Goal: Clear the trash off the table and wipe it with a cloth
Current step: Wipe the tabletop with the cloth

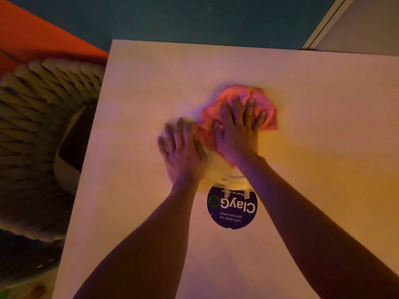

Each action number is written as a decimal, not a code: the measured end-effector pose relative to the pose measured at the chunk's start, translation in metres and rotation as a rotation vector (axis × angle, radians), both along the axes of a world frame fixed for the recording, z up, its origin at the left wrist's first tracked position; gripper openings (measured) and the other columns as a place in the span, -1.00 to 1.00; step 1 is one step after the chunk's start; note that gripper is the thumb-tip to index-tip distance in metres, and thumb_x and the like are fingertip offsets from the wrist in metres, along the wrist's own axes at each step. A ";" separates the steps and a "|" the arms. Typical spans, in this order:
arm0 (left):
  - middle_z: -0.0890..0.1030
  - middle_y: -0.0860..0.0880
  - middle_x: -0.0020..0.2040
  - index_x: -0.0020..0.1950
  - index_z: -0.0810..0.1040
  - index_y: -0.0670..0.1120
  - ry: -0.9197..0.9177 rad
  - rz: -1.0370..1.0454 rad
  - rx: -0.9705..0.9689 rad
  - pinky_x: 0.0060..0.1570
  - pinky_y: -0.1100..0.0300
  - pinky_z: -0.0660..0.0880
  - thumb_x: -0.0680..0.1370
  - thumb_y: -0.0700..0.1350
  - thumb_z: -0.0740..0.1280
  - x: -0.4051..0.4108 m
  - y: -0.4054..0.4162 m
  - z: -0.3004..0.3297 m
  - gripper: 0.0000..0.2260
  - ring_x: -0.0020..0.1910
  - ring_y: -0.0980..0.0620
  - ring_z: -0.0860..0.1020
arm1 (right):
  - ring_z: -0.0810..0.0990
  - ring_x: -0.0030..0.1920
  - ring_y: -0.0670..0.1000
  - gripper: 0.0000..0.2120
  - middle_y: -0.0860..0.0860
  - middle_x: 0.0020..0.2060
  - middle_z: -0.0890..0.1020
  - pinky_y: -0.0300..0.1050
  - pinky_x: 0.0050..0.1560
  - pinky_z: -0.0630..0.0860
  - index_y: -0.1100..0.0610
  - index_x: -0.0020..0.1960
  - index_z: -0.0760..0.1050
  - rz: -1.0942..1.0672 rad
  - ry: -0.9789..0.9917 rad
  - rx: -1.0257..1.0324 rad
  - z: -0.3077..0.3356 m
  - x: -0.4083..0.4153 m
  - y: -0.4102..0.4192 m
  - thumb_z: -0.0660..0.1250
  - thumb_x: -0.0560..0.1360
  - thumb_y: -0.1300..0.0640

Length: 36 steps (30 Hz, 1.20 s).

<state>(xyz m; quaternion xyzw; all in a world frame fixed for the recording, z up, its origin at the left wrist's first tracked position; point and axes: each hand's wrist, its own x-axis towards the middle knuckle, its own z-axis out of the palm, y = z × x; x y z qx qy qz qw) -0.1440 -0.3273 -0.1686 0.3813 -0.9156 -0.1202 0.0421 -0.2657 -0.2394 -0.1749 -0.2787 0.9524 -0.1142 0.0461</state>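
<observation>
On my pale worktop (323, 104) lie a crumpled pink cloth (267, 108) under my right-hand fingers (248, 113) and a round dark sticker (232, 209).

We see the table (323, 87) bare along its far edge and far right corner, so a hand could sweep there freely. Toward the near edge a round blue sticker (232, 209) lies flat and blocks nothing. Mid-table, the crumpled pink cloth (265, 104) and both forearms fill the centre, leaving open lanes on either side. Past the left edge a woven chair (43, 126) stands close, perhaps touching the table, though the dim light leaves that unclear; it narrows passage there.
</observation>
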 end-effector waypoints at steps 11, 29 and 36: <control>0.31 -0.01 0.57 0.51 0.34 0.01 0.009 0.006 -0.035 0.51 -0.24 0.11 0.65 0.00 0.11 -0.001 -0.004 -0.005 -0.59 0.59 -0.19 0.17 | -0.02 0.57 0.33 -0.41 0.07 0.58 0.16 0.40 0.47 -0.20 0.05 0.56 0.23 0.091 -0.039 -0.047 0.003 -0.043 -0.060 0.06 0.57 -0.12; 0.30 0.06 0.56 0.49 0.34 0.07 0.025 0.013 -0.047 0.54 -0.16 0.07 0.65 -0.03 0.10 0.000 -0.007 -0.003 -0.61 0.59 -0.14 0.17 | 0.08 0.58 0.22 -0.46 -0.02 0.58 0.20 0.32 0.51 -0.06 -0.07 0.56 0.22 -0.118 0.031 -0.042 -0.011 -0.100 0.062 0.00 0.62 -0.20; 0.32 0.03 0.55 0.47 0.35 0.04 0.044 0.023 -0.064 0.53 -0.17 0.09 0.65 -0.05 0.12 -0.001 0.003 0.001 -0.63 0.57 -0.15 0.19 | 0.08 0.57 0.27 -0.44 0.05 0.57 0.21 0.40 0.48 -0.01 -0.03 0.57 0.19 -0.386 0.043 0.059 -0.007 -0.122 0.183 -0.04 0.62 -0.19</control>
